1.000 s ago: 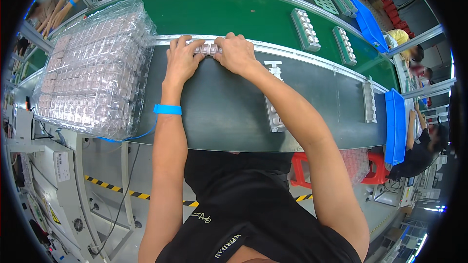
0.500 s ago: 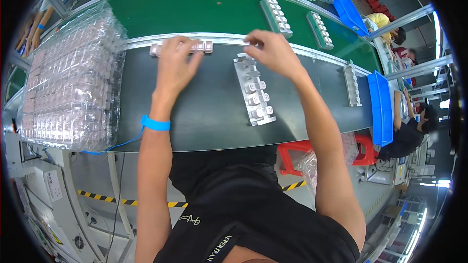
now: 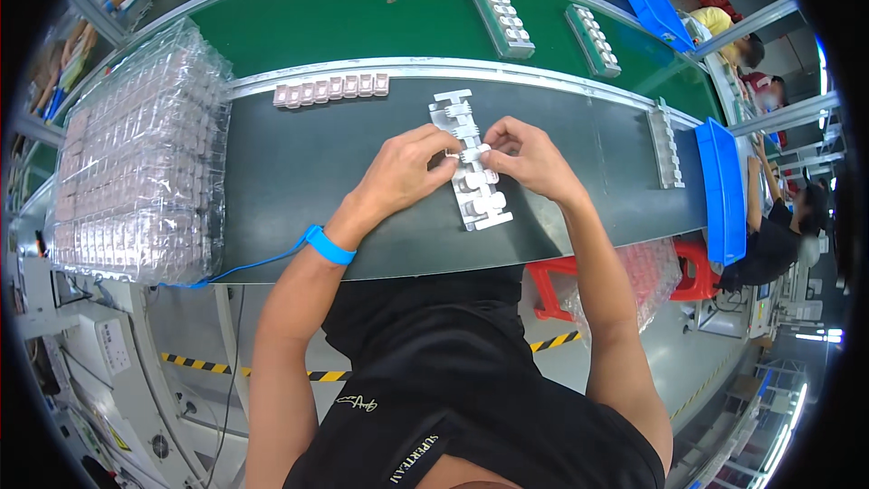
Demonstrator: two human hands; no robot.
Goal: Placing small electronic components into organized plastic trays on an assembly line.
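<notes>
A long silver-white fixture [image 3: 463, 208] lies lengthwise on the dark table, its far end tilted a little to the left. Small white block-shaped parts [image 3: 489, 202] sit along its nearer half, and bare slots with clips show at the far end. From the left, my left hand [image 3: 409, 169] reaches to the middle of the fixture with its thumb and fingers pinched. My right hand [image 3: 529, 161] meets it from the right, also pinching. Between their fingertips is a small white part [image 3: 471, 156], partly covered by the fingers. A blue wrist strap [image 3: 329, 245] with a cord circles my left forearm.
A row of small pinkish blocks [image 3: 331, 90] lies by the metal rail. Left stands a plastic-wrapped stack of trays [image 3: 140, 163]. Filled fixtures [image 3: 502, 20] rest on the green belt [image 3: 362, 14]. Another fixture [image 3: 665, 145] and a blue bin [image 3: 721, 190] are at right. Other people work nearby.
My left hand has moved from the pinkish row right and nearer, to the fixture's middle. My right hand has come down from the fixture's far end to the same spot.
</notes>
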